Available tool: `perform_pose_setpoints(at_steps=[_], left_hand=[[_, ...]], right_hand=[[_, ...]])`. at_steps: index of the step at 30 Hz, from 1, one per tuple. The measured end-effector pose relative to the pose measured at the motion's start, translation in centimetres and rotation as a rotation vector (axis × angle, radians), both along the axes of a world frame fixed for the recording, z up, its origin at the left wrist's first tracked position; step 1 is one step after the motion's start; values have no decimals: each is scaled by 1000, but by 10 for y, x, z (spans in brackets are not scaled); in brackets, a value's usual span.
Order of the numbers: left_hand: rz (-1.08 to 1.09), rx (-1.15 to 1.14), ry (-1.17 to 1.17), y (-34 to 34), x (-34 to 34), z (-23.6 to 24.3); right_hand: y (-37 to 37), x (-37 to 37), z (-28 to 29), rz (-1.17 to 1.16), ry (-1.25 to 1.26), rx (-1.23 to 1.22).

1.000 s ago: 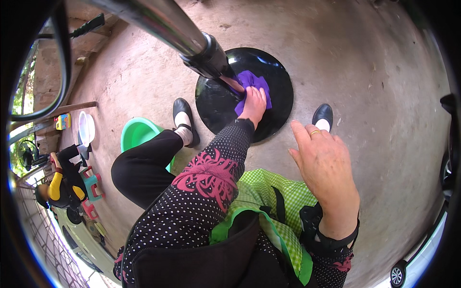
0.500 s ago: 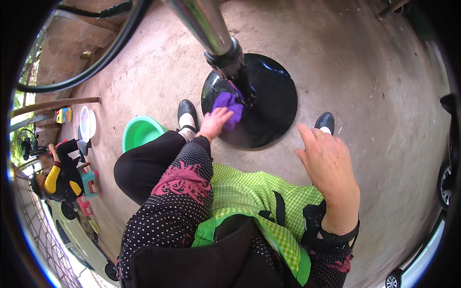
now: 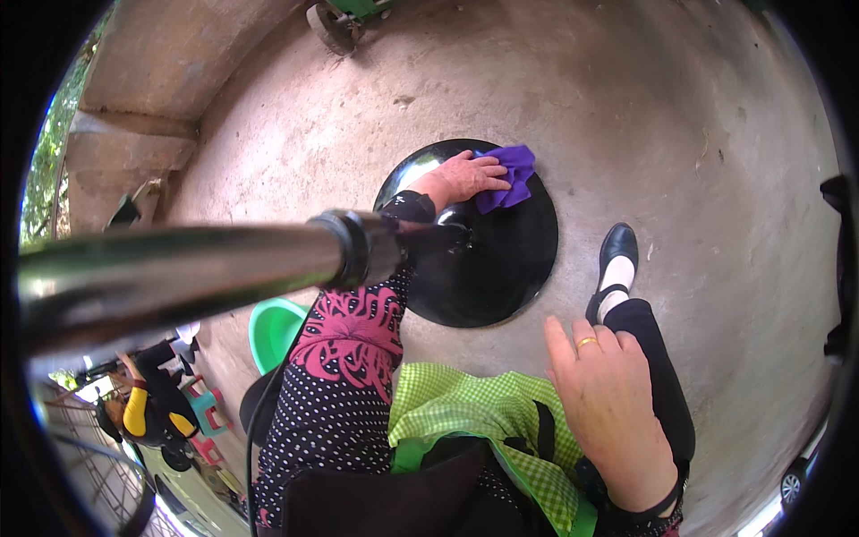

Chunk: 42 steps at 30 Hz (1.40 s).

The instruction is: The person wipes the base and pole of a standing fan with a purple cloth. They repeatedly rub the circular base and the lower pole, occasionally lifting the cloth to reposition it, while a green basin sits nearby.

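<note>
A purple cloth (image 3: 514, 182) lies on the far right part of a glossy black round base (image 3: 510, 282). My left hand (image 3: 463, 177) presses it there, fingers laid over the cloth. From the base's centre a metal pole (image 3: 197, 268) with a black collar leans far to the left, passing over my left forearm. My right hand (image 3: 608, 385) hangs above my right leg, fingers loosely stretched, holding nothing; a ring is on one finger.
A green basin (image 3: 273, 333) stands left of the base. Farther left, a person (image 3: 148, 403) sits near small plastic stools (image 3: 206, 410). A green object with a wheel (image 3: 333, 29) is at the far edge, and a black shoe (image 3: 617, 253) is to the right.
My left hand and the cloth have moved from the base's left side to its far right part. The pole has tipped over to the left. My right hand is slightly lower in view.
</note>
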<state>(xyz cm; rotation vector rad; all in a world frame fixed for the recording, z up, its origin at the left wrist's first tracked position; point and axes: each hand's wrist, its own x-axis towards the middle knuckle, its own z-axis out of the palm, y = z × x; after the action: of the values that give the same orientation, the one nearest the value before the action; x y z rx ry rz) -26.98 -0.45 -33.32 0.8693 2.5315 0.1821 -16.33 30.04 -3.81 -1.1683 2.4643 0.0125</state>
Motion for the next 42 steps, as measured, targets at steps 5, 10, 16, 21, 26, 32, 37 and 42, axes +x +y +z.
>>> perform_pose_setpoints(at_steps=[5, 10, 16, 21, 26, 32, 37, 42], left_hand=[[179, -56, -127, -24, -8, -12], [572, 101, 4, -91, 18, -41], [941, 144, 175, -132, 135, -85], [1105, -433, -226, -50, 193, -73], [1343, -231, 93, 72, 247, -51], [1244, -147, -118, 145, 238, -44], [1160, 378, -298, 176, 221, -45], [1167, 718, -199, 173, 182, -49]], right_hand=[[-4, 0, 2, 50, -28, 79], [-10, -1, 3, 65, -60, 82], [-5, 5, -1, 56, 5, 22], [2, 11, -14, 97, 130, -128], [1, 11, -22, 77, 76, -98], [5, 7, -27, 107, 112, -177], [9, 0, -25, 61, 116, -207], [16, -1, -16, 14, 27, -178]])
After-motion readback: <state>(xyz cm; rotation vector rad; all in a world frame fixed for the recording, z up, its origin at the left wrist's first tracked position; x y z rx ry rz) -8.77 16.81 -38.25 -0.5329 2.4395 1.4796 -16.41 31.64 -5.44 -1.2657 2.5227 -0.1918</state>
